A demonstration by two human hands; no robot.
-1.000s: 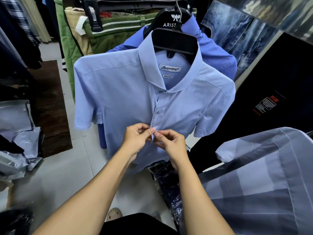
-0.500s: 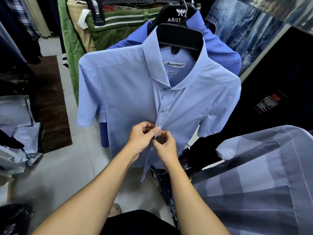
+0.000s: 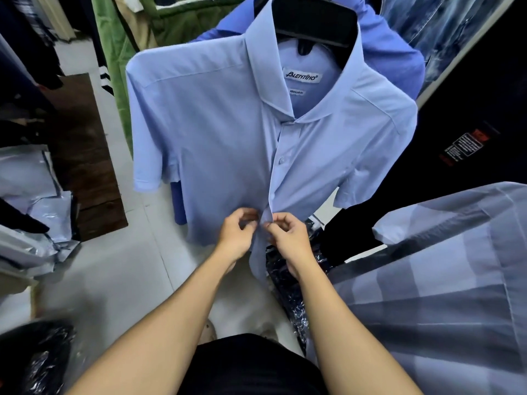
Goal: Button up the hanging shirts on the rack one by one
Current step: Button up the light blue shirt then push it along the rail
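A light blue short-sleeved shirt (image 3: 222, 132) hangs on a black hanger (image 3: 316, 27) straight ahead of me. Its top button at the collar and a second button (image 3: 281, 160) below are fastened. My left hand (image 3: 238, 233) pinches the left edge of the placket low on the shirt. My right hand (image 3: 288, 233) pinches the right edge at the same height, fingertips almost meeting the left ones. The button between them is hidden by my fingers. Below my hands the shirt front hangs loose.
A darker blue shirt (image 3: 393, 55) hangs right behind the first. A grey-blue checked shirt (image 3: 445, 275) fills the lower right. Green and tan trousers (image 3: 159, 21) hang at the back left. Plastic bags (image 3: 31, 201) lie on the floor at left, wrapped dark garments (image 3: 288, 283) under my hands.
My view has tilted down and closer, so the shirt sits higher in the frame. Both hands have stayed at the same spot on the placket, working the edges together.
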